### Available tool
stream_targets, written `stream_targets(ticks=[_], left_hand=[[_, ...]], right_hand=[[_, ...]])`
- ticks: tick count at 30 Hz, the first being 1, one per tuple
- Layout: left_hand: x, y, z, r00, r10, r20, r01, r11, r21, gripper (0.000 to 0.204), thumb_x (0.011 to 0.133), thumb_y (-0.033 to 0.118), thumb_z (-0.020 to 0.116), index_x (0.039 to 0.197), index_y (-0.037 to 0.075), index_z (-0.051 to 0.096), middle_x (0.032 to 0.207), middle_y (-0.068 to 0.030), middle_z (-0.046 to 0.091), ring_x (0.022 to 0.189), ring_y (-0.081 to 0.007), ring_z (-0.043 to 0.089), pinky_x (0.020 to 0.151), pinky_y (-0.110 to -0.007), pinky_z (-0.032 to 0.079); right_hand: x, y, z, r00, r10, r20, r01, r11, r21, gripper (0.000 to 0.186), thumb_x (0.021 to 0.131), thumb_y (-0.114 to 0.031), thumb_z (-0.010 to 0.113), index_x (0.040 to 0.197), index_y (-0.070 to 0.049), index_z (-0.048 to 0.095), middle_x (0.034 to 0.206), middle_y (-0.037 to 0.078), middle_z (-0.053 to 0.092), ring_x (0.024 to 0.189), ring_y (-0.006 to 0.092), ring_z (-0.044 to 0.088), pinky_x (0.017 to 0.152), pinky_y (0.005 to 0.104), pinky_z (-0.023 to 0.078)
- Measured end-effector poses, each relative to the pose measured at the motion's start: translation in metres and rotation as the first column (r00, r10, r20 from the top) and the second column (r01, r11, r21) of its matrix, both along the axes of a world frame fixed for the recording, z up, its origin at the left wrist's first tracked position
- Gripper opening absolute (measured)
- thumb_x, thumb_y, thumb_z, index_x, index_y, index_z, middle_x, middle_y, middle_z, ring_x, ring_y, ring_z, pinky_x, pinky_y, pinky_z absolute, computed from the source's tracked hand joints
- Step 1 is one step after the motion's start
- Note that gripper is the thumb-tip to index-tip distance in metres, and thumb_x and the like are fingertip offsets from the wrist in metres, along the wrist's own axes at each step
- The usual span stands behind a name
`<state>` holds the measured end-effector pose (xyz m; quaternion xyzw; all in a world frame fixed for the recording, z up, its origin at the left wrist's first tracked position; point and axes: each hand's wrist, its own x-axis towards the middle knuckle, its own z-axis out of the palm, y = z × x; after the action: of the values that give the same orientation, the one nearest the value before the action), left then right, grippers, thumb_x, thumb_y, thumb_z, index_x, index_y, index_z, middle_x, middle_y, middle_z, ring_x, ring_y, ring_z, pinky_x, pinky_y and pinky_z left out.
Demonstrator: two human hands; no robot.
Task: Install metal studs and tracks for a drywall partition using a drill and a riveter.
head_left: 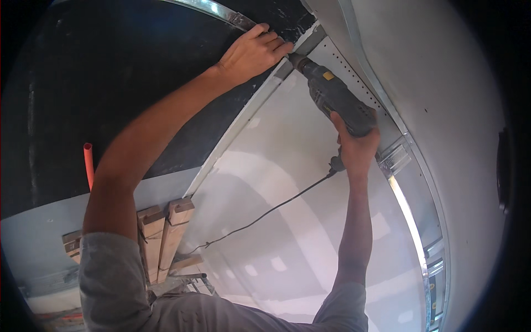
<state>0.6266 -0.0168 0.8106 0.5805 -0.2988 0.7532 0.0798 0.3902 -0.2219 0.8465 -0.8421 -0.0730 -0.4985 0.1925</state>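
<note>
1. Looking over the largest surfaces first, I saw a broad pale panel [310, 227] on one side and a black panel [149, 61] on the other, with a light edge strip [235, 133] running between them. Both looked stiff, and I guessed that the strip's thin edge would chip or dent under a hard knock.

2. Below the left arm stood some wooden posts [176, 227], well apart from both hands.

3. The drill [340, 99] was up near the strip's far end, tilted, its nose toward the left hand. I judged it rigid, fairly heavy and thick in the body, with a hard shell that could turn slick in a dusty palm. The pistol handle seemed the right place to take hold, with the body steadied from behind; I would have kept fingers off the nose.

4. The right hand [359, 145] was closed around the drill's rear and handle, thumb along its side.

5. The left hand [255, 53] had bent fingers right beside the nose, by a shiny metal channel [213, 8]. I could not tell whether they pinched anything.

6. A thin dark cord [299, 195] trailed from the handle, limp and light, though I expected some drag.

7. Smallest was the chuck [299, 61], its very tip hidden from me.
</note>
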Motion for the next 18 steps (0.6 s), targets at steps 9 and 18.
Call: stream_targets(ticks=[9,18], left_hand=[[0.001,-0.014,-0.012,0.988,-0.147,0.05,0.154,0.963,-0.219,0.019,0.088,0.012,0.069,0.107,0.014,0.068,0.081,0.0023,0.07,0.093,-0.0125,0.068,0.106,-0.035,0.043],[0.007,-0.021,-0.016,0.974,-0.212,0.084,0.227,0.925,-0.306,0.018,0.086,0.01,0.071,0.104,0.015,0.069,0.08,0.0037,0.071,0.091,-0.0117,0.067,0.107,-0.036,0.041]], right_hand=[[0.001,0.01,0.003,0.998,0.021,-0.051,-0.015,0.994,0.111,0.041,0.084,-0.014,0.088,0.111,0.0,0.06,0.079,0.004,0.068,0.056,0.0067,0.056,0.05,0.0248,0.044],[0.005,0.005,-0.003,1.0,-0.018,0.002,0.018,0.998,0.064,0.041,0.084,-0.011,0.087,0.112,-0.001,0.059,0.08,0.004,0.068,0.056,0.0075,0.058,0.05,0.0234,0.045]])
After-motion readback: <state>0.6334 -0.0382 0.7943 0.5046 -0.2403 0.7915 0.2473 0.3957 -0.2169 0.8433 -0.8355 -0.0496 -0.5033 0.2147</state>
